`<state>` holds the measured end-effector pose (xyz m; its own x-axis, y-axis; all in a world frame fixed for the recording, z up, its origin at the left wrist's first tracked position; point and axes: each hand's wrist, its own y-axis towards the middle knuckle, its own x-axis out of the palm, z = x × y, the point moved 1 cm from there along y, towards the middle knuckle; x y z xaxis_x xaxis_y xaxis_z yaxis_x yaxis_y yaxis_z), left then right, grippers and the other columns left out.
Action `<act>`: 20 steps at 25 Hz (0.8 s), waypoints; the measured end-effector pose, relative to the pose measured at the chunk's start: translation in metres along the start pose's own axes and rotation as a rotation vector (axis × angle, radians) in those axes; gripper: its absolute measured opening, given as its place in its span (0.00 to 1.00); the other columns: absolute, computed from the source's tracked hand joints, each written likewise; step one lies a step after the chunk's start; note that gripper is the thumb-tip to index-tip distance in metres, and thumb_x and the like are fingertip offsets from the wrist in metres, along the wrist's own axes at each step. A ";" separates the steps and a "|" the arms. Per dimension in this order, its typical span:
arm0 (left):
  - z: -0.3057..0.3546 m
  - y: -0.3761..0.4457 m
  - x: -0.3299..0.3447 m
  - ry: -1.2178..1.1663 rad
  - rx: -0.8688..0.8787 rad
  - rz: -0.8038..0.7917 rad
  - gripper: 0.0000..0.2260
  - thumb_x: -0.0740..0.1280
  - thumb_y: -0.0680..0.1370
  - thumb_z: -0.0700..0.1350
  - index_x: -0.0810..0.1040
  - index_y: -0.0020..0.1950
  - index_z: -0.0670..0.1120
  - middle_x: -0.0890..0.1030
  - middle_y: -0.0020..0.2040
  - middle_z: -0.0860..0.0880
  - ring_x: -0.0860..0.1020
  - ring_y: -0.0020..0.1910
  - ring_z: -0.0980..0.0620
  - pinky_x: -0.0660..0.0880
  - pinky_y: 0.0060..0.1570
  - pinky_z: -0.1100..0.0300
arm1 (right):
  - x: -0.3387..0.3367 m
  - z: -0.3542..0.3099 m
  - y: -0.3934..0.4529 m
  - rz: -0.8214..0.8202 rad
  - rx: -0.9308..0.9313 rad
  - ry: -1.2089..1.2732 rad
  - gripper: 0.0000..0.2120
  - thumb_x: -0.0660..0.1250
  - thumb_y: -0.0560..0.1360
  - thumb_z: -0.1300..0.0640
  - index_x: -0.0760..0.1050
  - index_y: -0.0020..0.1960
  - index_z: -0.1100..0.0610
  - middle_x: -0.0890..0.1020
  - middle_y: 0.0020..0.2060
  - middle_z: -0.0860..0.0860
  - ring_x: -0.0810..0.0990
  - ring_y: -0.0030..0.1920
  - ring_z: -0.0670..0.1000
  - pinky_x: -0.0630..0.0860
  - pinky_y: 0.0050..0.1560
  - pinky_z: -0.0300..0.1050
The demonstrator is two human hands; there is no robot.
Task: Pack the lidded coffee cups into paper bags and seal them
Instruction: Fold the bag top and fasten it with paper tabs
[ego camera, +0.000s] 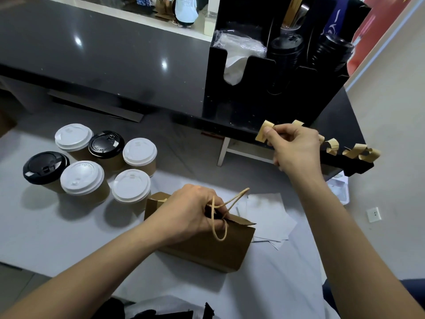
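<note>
Head view is showing the left hand (190,210) pressing down on the folded top of a brown paper bag (207,240) that is standing on the white tabletop (57,238), its fingers curling round the bag's mouth and the twine handles (220,217) so the opening is being held closed. Further back and to the right, the right hand (292,148) is pinching a tan tape strip (264,133) between thumb and fingertips, at the near end of a row of precut strips (358,153) that are hanging curled from the edge of a black shelf (351,164). Six lidded coffee cups (92,164) are waiting in a cluster on the tabletop left of the bag, four with white lids and two with black; whether a cup is already inside the bag cannot be told, since its top is closed. Loose white papers (269,217) are lying just beside the bag on its right. Sealing looks to be the step in hand, and the risks seem plain: the curled strip could fold and stick to itself or to the fingers while coming off, and if the left hand is easing its grip the folded mouth could spring open. The twine loops are also sitting where tape would land and could get stuck under it.
</note>
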<state>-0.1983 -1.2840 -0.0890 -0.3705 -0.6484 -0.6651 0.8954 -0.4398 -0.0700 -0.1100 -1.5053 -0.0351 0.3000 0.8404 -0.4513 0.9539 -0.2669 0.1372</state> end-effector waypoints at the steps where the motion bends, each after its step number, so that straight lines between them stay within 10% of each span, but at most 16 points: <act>1: 0.000 0.000 0.000 0.005 0.002 -0.002 0.07 0.79 0.71 0.53 0.87 0.47 0.58 0.83 0.42 0.60 0.80 0.43 0.59 0.79 0.45 0.54 | -0.001 0.005 -0.009 -0.022 0.017 0.000 0.06 0.72 0.78 0.51 0.84 0.44 0.51 0.79 0.27 0.47 0.72 0.22 0.48 0.69 0.24 0.39; 20: 0.002 -0.001 0.001 -0.110 -0.049 -0.004 0.07 0.82 0.69 0.46 0.88 0.44 0.54 0.86 0.39 0.55 0.83 0.40 0.59 0.81 0.47 0.57 | -0.021 0.037 -0.116 -0.427 0.085 -0.112 0.09 0.73 0.77 0.49 0.87 0.40 0.50 0.78 0.33 0.42 0.66 0.25 0.45 0.64 0.28 0.33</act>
<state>-0.2001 -1.2857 -0.0878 -0.3965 -0.7122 -0.5793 0.9038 -0.4134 -0.1103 -0.2275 -1.5093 -0.0744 -0.1278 0.8286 -0.5451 0.9869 0.0514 -0.1531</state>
